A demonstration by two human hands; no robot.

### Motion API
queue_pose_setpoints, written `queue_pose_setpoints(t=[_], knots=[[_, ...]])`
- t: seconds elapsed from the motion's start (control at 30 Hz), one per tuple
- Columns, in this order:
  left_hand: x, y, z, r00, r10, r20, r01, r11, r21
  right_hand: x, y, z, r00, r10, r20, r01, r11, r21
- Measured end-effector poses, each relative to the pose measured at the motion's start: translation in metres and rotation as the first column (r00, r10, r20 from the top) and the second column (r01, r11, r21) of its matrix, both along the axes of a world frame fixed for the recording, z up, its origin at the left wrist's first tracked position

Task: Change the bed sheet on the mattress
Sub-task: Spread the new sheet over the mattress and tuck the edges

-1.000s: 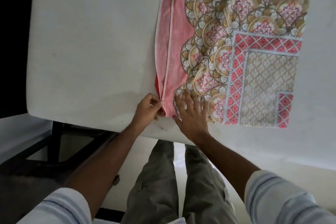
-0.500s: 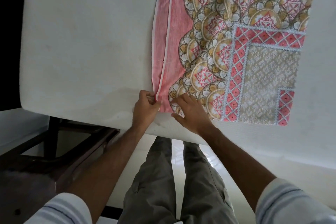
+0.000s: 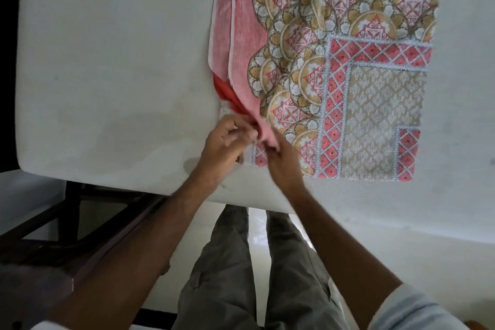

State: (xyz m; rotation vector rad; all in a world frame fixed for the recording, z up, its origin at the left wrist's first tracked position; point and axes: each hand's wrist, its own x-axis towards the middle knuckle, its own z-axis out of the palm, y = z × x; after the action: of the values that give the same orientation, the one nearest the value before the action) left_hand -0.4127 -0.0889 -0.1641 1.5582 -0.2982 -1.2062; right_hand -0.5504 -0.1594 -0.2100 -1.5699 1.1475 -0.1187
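Bare white mattress [image 3: 107, 61] fills most of our view, resting on a dark wooden bed frame [image 3: 53, 222] over a pale tiled floor [image 3: 257, 236], and we stand at its near edge looking down past our grey trousers [image 3: 227, 276]. Our folded bed sheet [image 3: 348, 75], pink with gold medallions and a red lattice border, lies on the mattress right of centre, its near left corner just by the edge. Both hands meet at that corner: our left hand [image 3: 222, 147] has its fingers curled, pinching a lifted pink layer, and our right hand [image 3: 281, 160] pinches the same bunched edge from the other side, so each grip is closed on the cloth. A red underlayer shows where the fold has opened

We judge the step in hand to be separating the layers to find one free corner for unfolding. To do it well we should isolate a single ply rather than a bundle, keep the rest of the stack lying flat, then draw the corner out toward the bare left side of the mattress, letting the folds fall open in order and not dragging the whole sheet off the near edge
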Motion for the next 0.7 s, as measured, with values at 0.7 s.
queue_pose_setpoints(t=[0.7], knots=[[-0.131,-0.15,-0.082,0.16,-0.855,0.493,0.318,0.517,0.795,-0.234,-0.313,0.043,0.759,-0.497,0.42,0.248,0.818,0.519]])
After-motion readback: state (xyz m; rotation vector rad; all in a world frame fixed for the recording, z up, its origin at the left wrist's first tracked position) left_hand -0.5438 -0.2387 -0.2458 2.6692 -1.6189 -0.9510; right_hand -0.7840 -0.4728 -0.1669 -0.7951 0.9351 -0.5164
